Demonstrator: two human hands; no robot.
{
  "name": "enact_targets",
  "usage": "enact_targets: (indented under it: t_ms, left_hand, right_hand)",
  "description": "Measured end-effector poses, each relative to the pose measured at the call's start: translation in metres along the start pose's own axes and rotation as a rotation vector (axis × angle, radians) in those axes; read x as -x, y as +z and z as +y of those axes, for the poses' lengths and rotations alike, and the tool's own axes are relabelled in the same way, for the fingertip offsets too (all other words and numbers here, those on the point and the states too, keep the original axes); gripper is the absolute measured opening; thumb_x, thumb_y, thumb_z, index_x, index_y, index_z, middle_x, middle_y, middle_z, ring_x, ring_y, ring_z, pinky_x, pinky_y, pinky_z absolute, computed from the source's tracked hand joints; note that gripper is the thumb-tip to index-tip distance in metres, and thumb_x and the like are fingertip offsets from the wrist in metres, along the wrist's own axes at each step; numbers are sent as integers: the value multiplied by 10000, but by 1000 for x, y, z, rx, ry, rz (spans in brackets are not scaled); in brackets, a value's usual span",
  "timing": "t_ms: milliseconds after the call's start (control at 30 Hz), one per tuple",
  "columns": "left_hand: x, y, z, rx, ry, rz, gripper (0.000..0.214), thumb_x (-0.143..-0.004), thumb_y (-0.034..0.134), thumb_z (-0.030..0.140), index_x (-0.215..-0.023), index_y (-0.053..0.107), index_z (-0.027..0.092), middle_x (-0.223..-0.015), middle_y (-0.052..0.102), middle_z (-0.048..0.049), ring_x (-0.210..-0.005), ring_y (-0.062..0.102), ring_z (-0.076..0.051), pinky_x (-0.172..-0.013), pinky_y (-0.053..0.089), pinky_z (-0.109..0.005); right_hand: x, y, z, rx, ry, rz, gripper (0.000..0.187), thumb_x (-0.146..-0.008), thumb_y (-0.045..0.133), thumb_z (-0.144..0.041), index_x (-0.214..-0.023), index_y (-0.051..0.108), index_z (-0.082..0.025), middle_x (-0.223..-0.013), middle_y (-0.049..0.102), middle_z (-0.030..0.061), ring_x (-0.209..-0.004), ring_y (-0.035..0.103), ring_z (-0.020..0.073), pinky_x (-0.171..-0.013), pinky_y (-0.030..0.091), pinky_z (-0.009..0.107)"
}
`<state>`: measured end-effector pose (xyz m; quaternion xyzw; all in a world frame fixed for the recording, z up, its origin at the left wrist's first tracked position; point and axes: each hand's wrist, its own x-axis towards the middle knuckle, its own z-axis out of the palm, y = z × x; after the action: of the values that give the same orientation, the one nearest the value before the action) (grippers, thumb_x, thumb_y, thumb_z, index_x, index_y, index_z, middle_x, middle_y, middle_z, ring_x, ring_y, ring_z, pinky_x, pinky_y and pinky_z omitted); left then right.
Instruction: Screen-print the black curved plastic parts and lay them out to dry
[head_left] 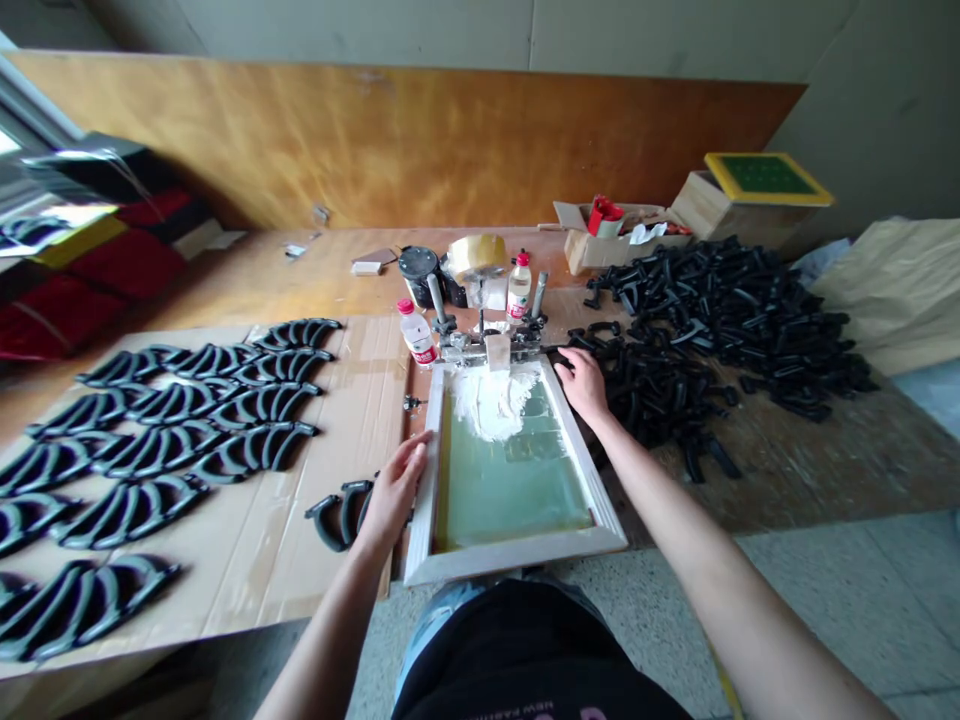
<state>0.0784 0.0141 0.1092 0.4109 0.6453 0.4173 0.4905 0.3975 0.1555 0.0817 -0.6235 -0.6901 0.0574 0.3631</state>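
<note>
Left hand (pixel 394 490) wrapped round the wooden screen-printing frame (pixel 517 565), right hand (pixel 583 385) clasping its right rail, both steadying it in the hinge clamp (pixel 487 345) on the bench (pixel 247 270), white paste (pixel 487 405) banked at the top

Wood table (pixel 247 290) w/ cardboard sheet (pixel 360 480) on L, rows of black plastic parts (pixel 251 450) on it; loose pile (pixel 712 330) on R.

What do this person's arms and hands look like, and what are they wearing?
Both forearms are bare, and the left hand and right hand show no gloves, sleeves or watch. Below them is a black garment with pale lettering near its lower edge, alongside faded blue denim.
</note>
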Motion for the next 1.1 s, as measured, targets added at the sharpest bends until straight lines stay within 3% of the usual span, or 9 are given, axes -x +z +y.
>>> enact_targets:
  t_ms: [133, 300, 433, 533, 600, 733, 900, 1000, 1100]
  left_hand:
    - [-10, 9, -47, -116, -12, 1, 710, -781, 643, 565, -1407, 508, 256, -795, 687, 3, -642, 591, -157, -598, 444, -241]
    - [-21, 11, -68, -142, -27, 31, 638, -786, 630, 563, -1331, 575, 237, -979, 724, -56, -870, 670, -224, -734, 498, -282]
    - [-21, 11, -69, -139, 0, 10, 624, -806, 600, 578, -1329, 568, 240, -1054, 723, -74, -976, 669, -248, -817, 503, -312]
    - [-21, 11, -70, -150, 16, 0, 639, -815, 581, 592, -1341, 558, 229, -1053, 723, -83, -970, 668, -254, -824, 505, -329]
    - [-21, 10, -71, -145, 10, -3, 653, -809, 586, 598, -1340, 560, 220, -1033, 724, -86, -945, 670, -256, -805, 512, -332]
    - [-20, 8, -69, -131, -23, -5, 687, -795, 602, 602, -1361, 544, 217, -983, 733, -81, -867, 678, -243, -730, 514, -310]
    - [-17, 8, -61, -110, -50, -15, 709, -785, 621, 591, -1386, 522, 228, -890, 739, -57, -723, 665, -210, -612, 483, -273]
    - [-12, 8, -47, -64, -85, -9, 731, -752, 662, 578, -1384, 528, 236, -825, 729, -41, -662, 651, -204, -576, 474, -269]
    - [-2, 4, -21, -39, -74, -8, 739, -744, 669, 590, -1394, 519, 271, -825, 721, -24, -667, 645, -192, -587, 482, -265]
  right_hand:
    - [-29, 23, -40, 1, -294, -137, 529, -796, 718, -196, -1301, 559, -181, -1349, 537, 120, -1249, 483, 270, -1064, 409, 411]
    - [-13, 47, -69, 164, -373, -443, 119, -871, 583, -141, -970, 646, -161, -965, 665, 98, -970, 568, 240, -867, 451, 340]
    - [24, 27, -66, 110, -600, -544, 162, -824, 526, -58, -891, 639, -153, -917, 653, 106, -930, 561, 237, -831, 437, 337]
    - [30, 7, -63, -1, -778, -656, 172, -773, 557, -45, -841, 644, -176, -868, 650, 69, -884, 564, 215, -784, 436, 308]
    - [23, 3, -63, -43, -761, -676, 142, -781, 579, -65, -795, 638, -194, -817, 643, 37, -833, 567, 196, -751, 436, 289]
    - [25, 16, -61, -45, -624, -499, 179, -825, 544, -52, -855, 656, -189, -892, 647, 53, -918, 566, 205, -804, 452, 305]
    - [45, 19, -54, -112, -720, -521, 239, -819, 569, -31, -961, 681, -187, -944, 661, 63, -970, 575, 211, -855, 473, 325]
    - [22, 18, -62, -128, -610, -510, 234, -853, 656, -154, -1073, 680, -232, -953, 672, 37, -923, 606, 195, -831, 480, 311]
    - [-22, 19, -72, -45, -391, -429, 508, -844, 710, -241, -1327, 569, -308, -1064, 675, 32, -944, 628, 198, -854, 480, 315]
